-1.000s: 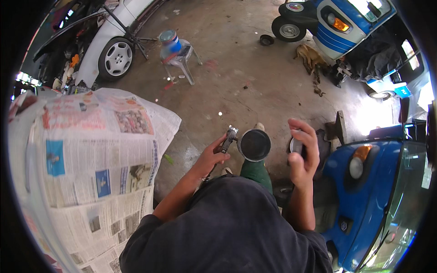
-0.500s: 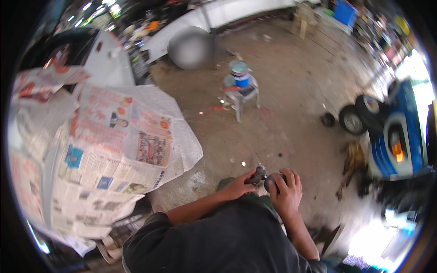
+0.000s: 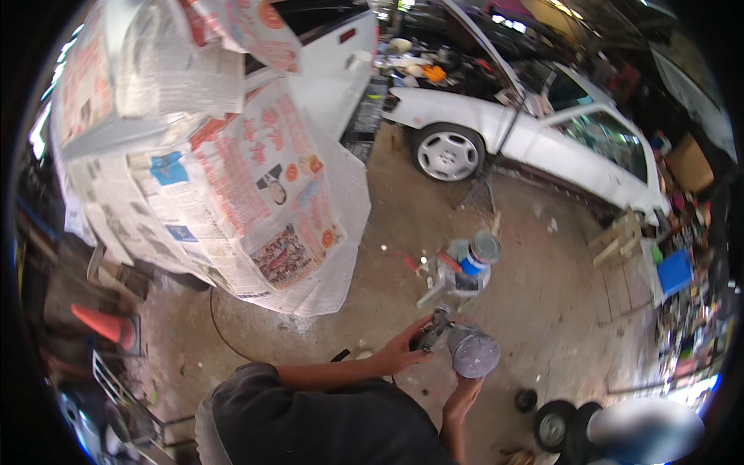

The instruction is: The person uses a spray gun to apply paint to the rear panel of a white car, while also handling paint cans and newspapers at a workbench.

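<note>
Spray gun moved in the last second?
Yes. Against the stool, the spray gun in the left hand now appears much closer, shifted toward it, though the view itself has turned too.

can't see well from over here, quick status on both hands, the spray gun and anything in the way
Left hand gripping spray gun. Right hand beneath its round cup, grip hidden. Stool bearing a can just ahead, seemingly clear of the gun.

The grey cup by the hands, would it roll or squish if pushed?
Loose on its side, the grey cup would probably roll, since its wall is round. It seems unlikely to squish: it looks hard, with a neat round edge. I can't tell its weight; the inside is hidden.
</note>
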A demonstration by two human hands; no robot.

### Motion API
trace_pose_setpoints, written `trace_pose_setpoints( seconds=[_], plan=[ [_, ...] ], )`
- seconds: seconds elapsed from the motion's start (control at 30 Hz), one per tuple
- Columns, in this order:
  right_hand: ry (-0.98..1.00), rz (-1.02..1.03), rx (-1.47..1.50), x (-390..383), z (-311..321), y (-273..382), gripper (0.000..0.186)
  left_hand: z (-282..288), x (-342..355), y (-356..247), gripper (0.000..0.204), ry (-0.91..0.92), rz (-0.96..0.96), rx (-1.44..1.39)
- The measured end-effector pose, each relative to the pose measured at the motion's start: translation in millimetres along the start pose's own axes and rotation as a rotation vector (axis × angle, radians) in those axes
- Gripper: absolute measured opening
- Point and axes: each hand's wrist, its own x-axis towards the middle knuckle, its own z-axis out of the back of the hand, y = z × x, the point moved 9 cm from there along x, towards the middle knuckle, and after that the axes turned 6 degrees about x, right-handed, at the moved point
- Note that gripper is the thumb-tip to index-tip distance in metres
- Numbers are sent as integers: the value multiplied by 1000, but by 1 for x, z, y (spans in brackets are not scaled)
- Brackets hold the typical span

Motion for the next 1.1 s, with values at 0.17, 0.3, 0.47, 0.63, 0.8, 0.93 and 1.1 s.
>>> trace_pose_setpoints(
  seconds=[0.17,0.3,0.47,0.63,0.8,0.93,1.1],
  plan=[
    [413,93,-359,22,-56,2,68,-6,43,-17,79,-69,-158,-368],
    [540,589,-702,35,-95,19,86,-19,52,-10,75,-108,-154,-615],
    [743,8,-39,58,-110,-33,76,-6,42,2,85,-328,-124,-297],
    [971,-95,64,57,-123,-39,91,-5,18,-11,95,-517,-84,45],
    [1114,-236,46,60,-111,-13,49,-39,-1,-8,96,-510,36,25],
    [1147,-240,40,68,-89,-66,45,-59,-5,18,89,-532,10,340],
    [1324,-388,-55,52,-73,-72,45,-65,-43,-6,63,-686,57,385]
  ],
)
